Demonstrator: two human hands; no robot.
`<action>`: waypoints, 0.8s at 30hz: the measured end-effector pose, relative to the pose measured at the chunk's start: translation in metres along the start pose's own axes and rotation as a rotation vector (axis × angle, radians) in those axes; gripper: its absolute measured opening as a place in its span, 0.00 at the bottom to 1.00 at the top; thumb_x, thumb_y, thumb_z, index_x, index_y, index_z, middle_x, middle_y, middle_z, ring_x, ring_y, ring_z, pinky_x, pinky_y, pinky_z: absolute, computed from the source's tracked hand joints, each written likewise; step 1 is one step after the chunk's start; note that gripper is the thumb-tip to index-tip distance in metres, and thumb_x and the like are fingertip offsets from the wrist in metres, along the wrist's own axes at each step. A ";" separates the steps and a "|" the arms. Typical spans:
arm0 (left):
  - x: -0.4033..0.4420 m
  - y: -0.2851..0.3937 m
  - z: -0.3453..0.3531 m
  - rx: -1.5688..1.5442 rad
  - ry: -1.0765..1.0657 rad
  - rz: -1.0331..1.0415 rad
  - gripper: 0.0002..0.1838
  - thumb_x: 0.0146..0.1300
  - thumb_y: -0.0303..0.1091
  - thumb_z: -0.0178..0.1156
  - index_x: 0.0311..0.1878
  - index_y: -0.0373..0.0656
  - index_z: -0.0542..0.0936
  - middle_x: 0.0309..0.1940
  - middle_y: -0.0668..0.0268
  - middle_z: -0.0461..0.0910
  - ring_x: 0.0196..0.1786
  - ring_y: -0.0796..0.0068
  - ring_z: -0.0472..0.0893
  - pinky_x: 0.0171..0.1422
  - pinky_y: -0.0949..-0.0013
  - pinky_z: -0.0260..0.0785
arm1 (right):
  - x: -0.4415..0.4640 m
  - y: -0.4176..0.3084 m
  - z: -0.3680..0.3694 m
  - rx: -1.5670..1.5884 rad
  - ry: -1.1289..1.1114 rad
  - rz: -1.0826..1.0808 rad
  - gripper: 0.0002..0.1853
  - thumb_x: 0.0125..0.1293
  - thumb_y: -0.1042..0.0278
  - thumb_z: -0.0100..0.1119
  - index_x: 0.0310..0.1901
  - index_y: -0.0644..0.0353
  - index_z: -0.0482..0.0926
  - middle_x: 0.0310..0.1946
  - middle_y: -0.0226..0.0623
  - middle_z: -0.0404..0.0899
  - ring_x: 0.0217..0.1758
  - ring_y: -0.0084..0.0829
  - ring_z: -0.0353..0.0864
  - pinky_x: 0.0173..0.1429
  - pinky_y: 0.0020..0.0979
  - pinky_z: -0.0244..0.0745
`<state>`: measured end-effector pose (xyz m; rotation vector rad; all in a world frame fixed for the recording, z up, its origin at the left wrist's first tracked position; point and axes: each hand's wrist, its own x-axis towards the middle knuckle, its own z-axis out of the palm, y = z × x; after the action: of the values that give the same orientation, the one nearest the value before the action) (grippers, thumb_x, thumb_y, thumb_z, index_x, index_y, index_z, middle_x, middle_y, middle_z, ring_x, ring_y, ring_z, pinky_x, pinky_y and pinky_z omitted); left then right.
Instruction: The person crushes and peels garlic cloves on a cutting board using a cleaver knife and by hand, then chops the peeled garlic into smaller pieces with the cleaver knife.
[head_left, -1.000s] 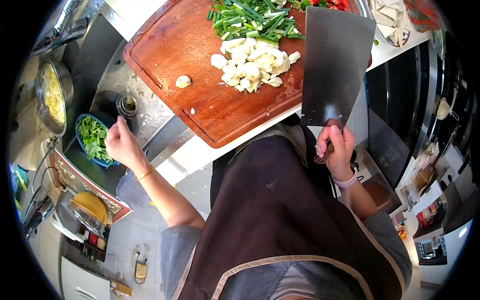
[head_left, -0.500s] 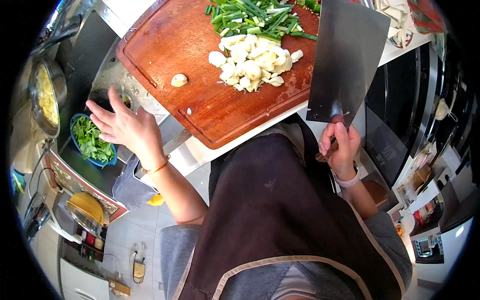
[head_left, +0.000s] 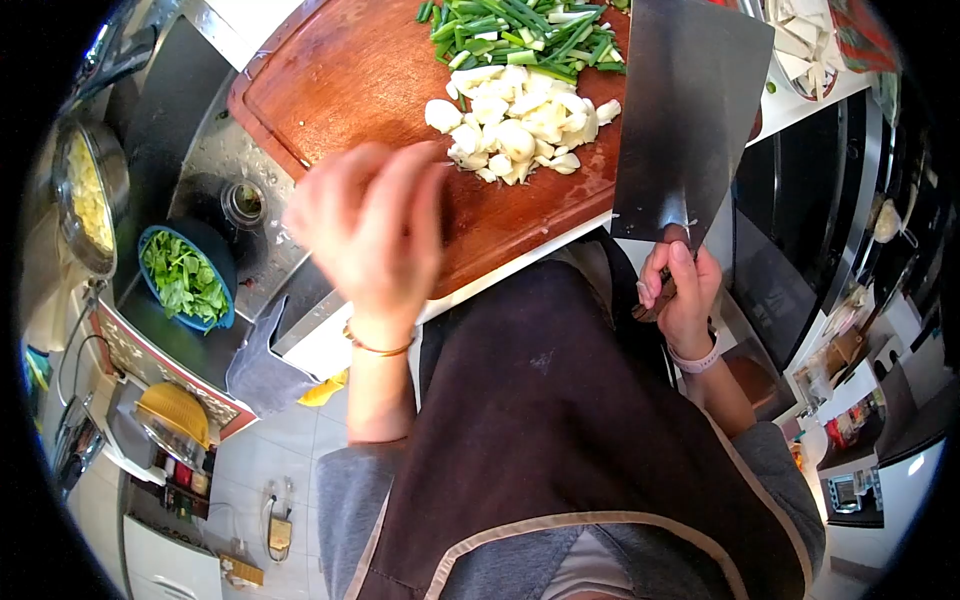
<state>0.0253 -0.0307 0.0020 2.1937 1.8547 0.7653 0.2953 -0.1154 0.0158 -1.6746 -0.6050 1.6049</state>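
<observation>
My right hand point(head_left: 685, 295) grips the handle of a cleaver point(head_left: 690, 120), its broad blade raised upright over the right side of the cutting board. My left hand point(head_left: 370, 225) is over the left front of the wooden cutting board point(head_left: 350, 90), blurred, its fingers bent and hiding the wood below. Whether anything is in those fingers cannot be made out. To the right of my left hand lies a pile of crushed garlic cloves point(head_left: 520, 125). Cut green onions point(head_left: 535, 35) lie behind the garlic, touching it.
At the left is a sink point(head_left: 200, 160) with a drain point(head_left: 243, 203) and a blue basket point(head_left: 232, 265) of leafy greens point(head_left: 185, 280). A metal bowl point(head_left: 112, 175) of pale yellow pieces stands beyond. White slices point(head_left: 795, 45) sit in a dish at the upper right.
My left hand has swung right from above the sink to the board, now covering the spot where a lone garlic clove and a small bit lay. The cleaver has barely moved.
</observation>
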 end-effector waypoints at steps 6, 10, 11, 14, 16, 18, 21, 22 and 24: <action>-0.002 0.010 0.023 -0.029 -0.026 0.100 0.10 0.51 0.32 0.67 0.39 0.49 0.82 0.36 0.72 0.78 0.44 0.69 0.76 0.51 0.65 0.58 | 0.001 0.002 0.003 0.000 -0.008 -0.010 0.15 0.72 0.60 0.48 0.31 0.63 0.69 0.16 0.32 0.69 0.16 0.19 0.65 0.20 0.21 0.61; -0.003 0.003 0.026 -0.066 -0.027 0.111 0.08 0.52 0.31 0.66 0.37 0.48 0.81 0.34 0.71 0.78 0.42 0.68 0.77 0.50 0.64 0.58 | 0.002 0.000 0.005 0.008 0.001 0.009 0.15 0.73 0.61 0.48 0.31 0.63 0.69 0.16 0.32 0.69 0.16 0.19 0.65 0.19 0.21 0.61; -0.003 0.003 0.027 -0.066 -0.028 0.111 0.08 0.52 0.31 0.66 0.37 0.48 0.81 0.34 0.71 0.78 0.42 0.68 0.77 0.50 0.64 0.58 | 0.002 0.001 0.005 0.007 -0.002 0.009 0.15 0.73 0.61 0.48 0.31 0.63 0.69 0.17 0.32 0.69 0.16 0.19 0.65 0.19 0.21 0.61; -0.004 0.002 0.029 -0.067 -0.067 0.087 0.08 0.52 0.31 0.66 0.36 0.48 0.80 0.34 0.70 0.79 0.42 0.67 0.77 0.50 0.63 0.58 | 0.003 0.000 0.005 0.003 -0.017 -0.003 0.14 0.73 0.61 0.48 0.32 0.63 0.69 0.17 0.32 0.69 0.16 0.18 0.65 0.20 0.21 0.61; -0.003 0.003 0.028 -0.076 -0.078 0.039 0.08 0.52 0.31 0.66 0.36 0.48 0.79 0.34 0.70 0.79 0.42 0.67 0.77 0.51 0.64 0.58 | 0.003 -0.001 0.005 -0.002 -0.028 -0.013 0.14 0.73 0.61 0.48 0.32 0.63 0.69 0.17 0.32 0.69 0.16 0.18 0.65 0.20 0.21 0.62; -0.004 0.003 0.024 -0.089 -0.044 0.025 0.09 0.52 0.32 0.67 0.37 0.48 0.80 0.34 0.71 0.79 0.42 0.67 0.76 0.50 0.64 0.58 | 0.003 0.000 0.004 0.001 -0.019 -0.002 0.14 0.73 0.62 0.48 0.32 0.63 0.69 0.17 0.32 0.69 0.16 0.18 0.65 0.20 0.21 0.62; 0.000 0.011 0.015 -0.044 -0.031 -0.006 0.11 0.51 0.32 0.68 0.39 0.49 0.81 0.35 0.71 0.79 0.43 0.68 0.76 0.50 0.65 0.58 | 0.003 0.000 0.002 -0.007 -0.025 0.000 0.14 0.73 0.62 0.48 0.32 0.63 0.69 0.17 0.32 0.69 0.16 0.18 0.65 0.20 0.21 0.62; 0.001 0.014 0.014 0.014 -0.052 -0.021 0.12 0.51 0.32 0.69 0.41 0.49 0.82 0.36 0.70 0.80 0.44 0.68 0.76 0.50 0.66 0.59 | 0.003 0.000 0.002 -0.006 -0.025 0.001 0.14 0.73 0.62 0.48 0.32 0.63 0.69 0.17 0.32 0.69 0.16 0.18 0.65 0.20 0.21 0.62; 0.001 0.013 0.017 0.027 -0.065 -0.004 0.14 0.50 0.33 0.71 0.42 0.51 0.83 0.35 0.72 0.80 0.44 0.68 0.76 0.50 0.66 0.59 | 0.003 -0.001 0.002 -0.004 -0.008 0.015 0.14 0.73 0.62 0.48 0.32 0.63 0.69 0.17 0.32 0.69 0.16 0.18 0.65 0.20 0.21 0.61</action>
<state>0.0451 -0.0297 -0.0065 2.2032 1.8483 0.6644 0.2938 -0.1118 0.0145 -1.6803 -0.6008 1.6228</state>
